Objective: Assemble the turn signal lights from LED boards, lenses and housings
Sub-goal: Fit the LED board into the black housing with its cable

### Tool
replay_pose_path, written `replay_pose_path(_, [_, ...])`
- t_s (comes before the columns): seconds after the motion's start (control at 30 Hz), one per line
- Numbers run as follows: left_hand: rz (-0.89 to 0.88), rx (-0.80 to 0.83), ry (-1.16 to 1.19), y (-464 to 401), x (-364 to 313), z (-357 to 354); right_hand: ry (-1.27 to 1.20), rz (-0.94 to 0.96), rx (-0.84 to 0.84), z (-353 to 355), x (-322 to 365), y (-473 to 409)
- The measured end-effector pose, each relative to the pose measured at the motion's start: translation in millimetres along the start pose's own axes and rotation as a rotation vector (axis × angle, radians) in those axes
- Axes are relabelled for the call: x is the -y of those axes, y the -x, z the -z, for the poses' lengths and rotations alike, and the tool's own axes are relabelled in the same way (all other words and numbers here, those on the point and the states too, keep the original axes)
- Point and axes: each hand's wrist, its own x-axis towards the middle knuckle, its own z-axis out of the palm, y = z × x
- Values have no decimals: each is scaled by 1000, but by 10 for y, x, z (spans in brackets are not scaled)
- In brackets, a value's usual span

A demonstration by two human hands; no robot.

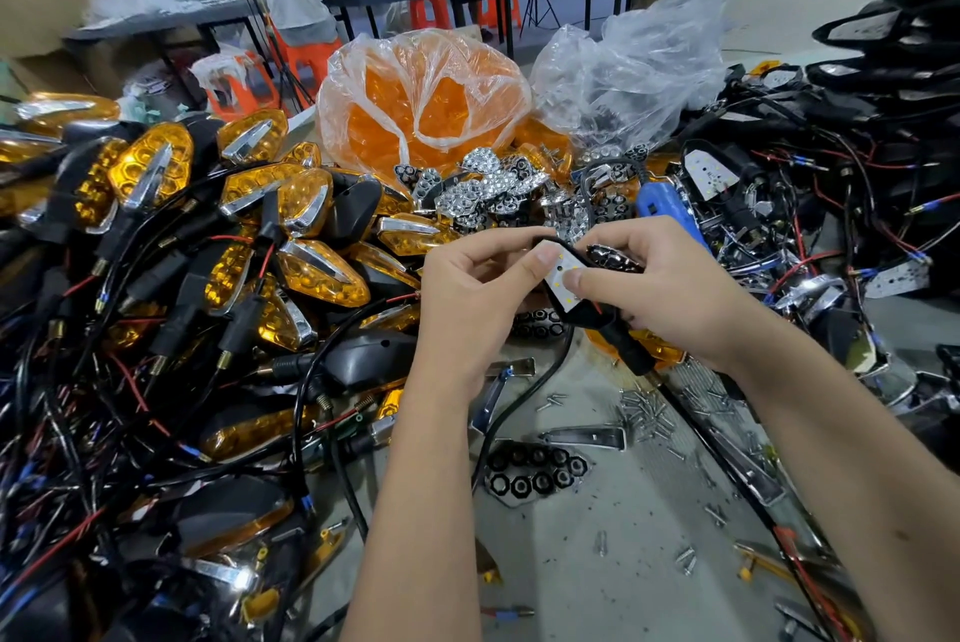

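Note:
Over the middle of the table, my left hand [475,288] grips a black housing [618,335] with a white LED board [563,280] seated in it, thumb on the board's upper edge. My right hand [670,293] pinches the board's right side with the thumb, and its fingers curl round a chrome honeycomb reflector [613,258] just above. The housing's black stem points down to the right.
Finished amber lights [291,226] with tangled wires fill the left. A bag of amber lenses [421,106] and chrome reflectors [488,189] sit behind, next to a blue screwdriver [670,210]. Loose screws [644,413] and a black honeycomb piece [535,475] lie in front. Black housings [857,132] pile up at right.

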Motion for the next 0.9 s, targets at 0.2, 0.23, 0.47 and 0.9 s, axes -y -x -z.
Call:
replay_pose_path(0.2, [12, 16, -1, 7, -8, -5, 14, -8, -2, 11, 22, 10])
replay_pose_path(0.23, [14, 14, 0, 4, 1, -4, 22, -6, 0, 9, 22, 12])
replay_pose_path(0.47, [52, 14, -1, -11, 40, -22, 61, -8, 2, 15, 21, 26])
replay_pose_path(0.9, [16, -7, -61, -17, 57, -6, 74, -17, 29, 5, 6, 18])
